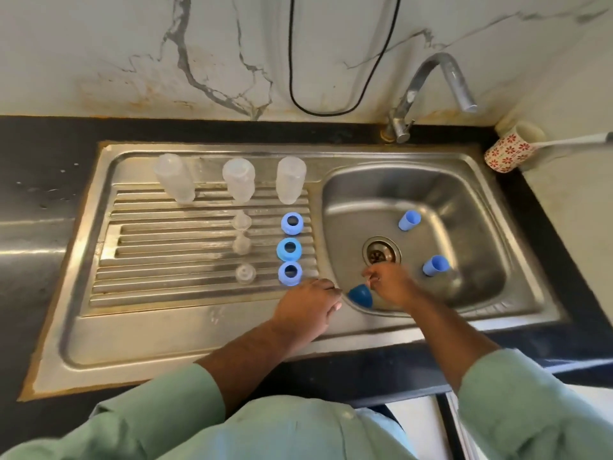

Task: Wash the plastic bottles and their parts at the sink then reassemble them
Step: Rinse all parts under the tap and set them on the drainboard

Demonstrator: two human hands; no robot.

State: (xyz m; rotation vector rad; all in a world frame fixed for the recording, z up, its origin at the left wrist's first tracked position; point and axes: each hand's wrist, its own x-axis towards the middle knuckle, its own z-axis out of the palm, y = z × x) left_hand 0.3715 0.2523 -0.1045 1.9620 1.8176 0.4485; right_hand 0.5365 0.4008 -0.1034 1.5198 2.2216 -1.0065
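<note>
Your right hand (393,287) pinches the dark blue plastic cap (361,295) at the sink's (464,180) lower edge, low in the middle of the frame. Your left hand (308,308) rests curled, holding nothing. The cap looks light and slippery, so hold its rim. Two pale blue caps (409,220) lie nearby, right.

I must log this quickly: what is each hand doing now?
Left hand: curled on the sink rim, holds nothing visible.
Right hand: grips the dark blue cap.
</note>
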